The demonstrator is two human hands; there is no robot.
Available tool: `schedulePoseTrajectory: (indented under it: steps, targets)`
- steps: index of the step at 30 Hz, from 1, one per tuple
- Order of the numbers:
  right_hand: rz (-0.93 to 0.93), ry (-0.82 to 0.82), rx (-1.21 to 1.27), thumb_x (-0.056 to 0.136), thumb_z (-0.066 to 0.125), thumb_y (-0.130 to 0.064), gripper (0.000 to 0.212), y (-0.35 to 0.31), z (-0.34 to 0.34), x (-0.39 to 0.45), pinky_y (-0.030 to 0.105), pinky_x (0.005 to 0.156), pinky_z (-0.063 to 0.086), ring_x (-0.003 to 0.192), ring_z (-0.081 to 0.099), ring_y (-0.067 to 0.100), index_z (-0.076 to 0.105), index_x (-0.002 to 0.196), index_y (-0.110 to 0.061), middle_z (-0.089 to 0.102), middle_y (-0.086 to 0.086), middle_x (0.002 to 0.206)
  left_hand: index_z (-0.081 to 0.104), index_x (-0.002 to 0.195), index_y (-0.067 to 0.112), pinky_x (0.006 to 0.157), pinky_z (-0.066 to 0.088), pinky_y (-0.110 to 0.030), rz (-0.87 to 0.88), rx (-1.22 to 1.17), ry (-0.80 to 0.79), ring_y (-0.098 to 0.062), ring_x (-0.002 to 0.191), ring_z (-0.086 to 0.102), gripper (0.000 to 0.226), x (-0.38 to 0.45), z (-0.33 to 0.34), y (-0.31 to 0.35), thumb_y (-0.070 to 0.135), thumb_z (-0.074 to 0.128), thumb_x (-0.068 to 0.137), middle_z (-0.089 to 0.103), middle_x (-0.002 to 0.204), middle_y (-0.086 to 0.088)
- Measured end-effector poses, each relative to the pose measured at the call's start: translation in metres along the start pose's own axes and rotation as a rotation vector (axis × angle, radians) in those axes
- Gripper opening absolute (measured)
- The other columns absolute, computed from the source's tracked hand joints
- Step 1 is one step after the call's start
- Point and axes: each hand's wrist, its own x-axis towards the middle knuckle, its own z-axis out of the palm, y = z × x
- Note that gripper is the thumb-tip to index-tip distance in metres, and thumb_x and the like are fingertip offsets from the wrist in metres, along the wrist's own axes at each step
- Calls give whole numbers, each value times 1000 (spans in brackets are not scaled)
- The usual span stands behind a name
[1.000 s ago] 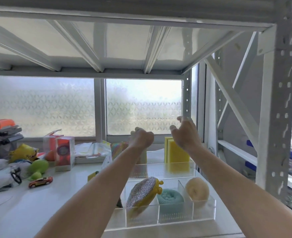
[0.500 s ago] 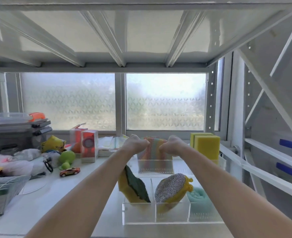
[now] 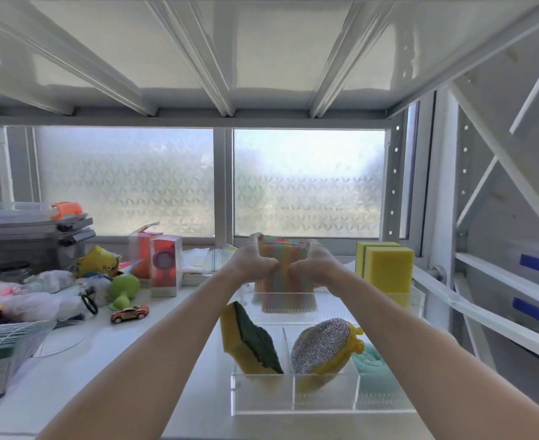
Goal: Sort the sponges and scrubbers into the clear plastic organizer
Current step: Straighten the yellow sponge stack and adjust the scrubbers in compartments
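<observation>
Frosted window (image 3: 220, 182) glows behind white metal shelving (image 3: 230, 58).

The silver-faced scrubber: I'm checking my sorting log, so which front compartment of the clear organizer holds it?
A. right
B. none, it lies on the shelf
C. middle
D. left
C: the silver-faced scrubber leans in the middle front compartment of the clear organizer, between the yellow-and-green sponge and the teal scrubber.

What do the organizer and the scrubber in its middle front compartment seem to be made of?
Organizer: clear rigid plastic, probably acrylic; glossy see-through walls. Scrubber: glittery silver mesh face, likely metallic fibre, on a smooth yellow backing, perhaps plastic or silicone.
</observation>
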Motion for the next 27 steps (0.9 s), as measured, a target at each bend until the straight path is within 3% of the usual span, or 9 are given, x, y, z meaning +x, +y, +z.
schedulePoseTrajectory:
  steps: [4,8,12,15,17,20,22,24,27]
  targets:
    - [-40,29,60,82,58,-5,53,-1,3,-1,38,86,55,103,60,27,37,130,-6,59,16,117,30,140,13,81,54,-33,70,-18,69,-20,91,57,57,0,-4,-1,16,58,91,54,89,3]
    - [-14,22,-4,82,58,-8,64,-1,9,-3,38,89,53,107,58,29,27,139,-4,56,17,118,30,139,12,91,52,-37,31,45,95,-21,97,54,59,-1,-5,-2,20,60,89,55,120,-10]
    - [61,-39,-91,85,56,-11,59,-4,11,-5,29,72,46,91,52,23,26,135,0,49,7,88,27,145,10,83,43,-28,-31,163,60,-17,98,46,71,-6,-8,-1,21,61,84,48,113,-5]
    - [44,-41,-169,84,58,-11,51,-7,12,-8,28,67,42,89,51,21,32,127,-1,45,3,81,32,142,9,84,50,-33,-73,193,35,-18,92,50,70,-5,-7,-3,14,61,79,53,101,-3]
    - [34,-54,-211,82,59,-14,41,-9,14,-9,28,59,43,85,52,21,40,117,-5,50,7,88,43,126,13,88,52,-35,-96,214,37,-21,93,54,52,-2,-7,-4,12,60,77,55,105,-6]
    - [47,-99,-278,80,57,-19,21,-11,14,-10,24,48,43,74,53,20,55,98,-8,55,9,91,48,102,16,81,52,-33,-105,323,14,-20,88,55,28,0,-7,-2,16,59,76,58,102,-7]
    - [74,-141,-299,82,55,-22,25,-10,14,-11,26,59,52,81,58,21,61,101,-7,59,8,94,51,107,14,83,50,-32,-115,370,5,-21,91,54,32,1,-5,-1,21,58,76,57,104,-6]
    - [77,-153,-305,82,54,-24,24,-9,12,-11,30,68,53,84,58,21,62,99,-9,59,7,93,48,124,10,92,47,-33,-101,413,25,-25,110,52,50,4,-3,-2,21,56,77,53,123,-11]
    - [71,-151,-286,78,53,-25,25,-10,13,-9,33,71,53,82,57,21,62,96,-10,59,7,92,24,149,7,114,30,-35,-25,418,25,-28,141,30,76,4,-3,-3,13,52,78,31,152,-13]
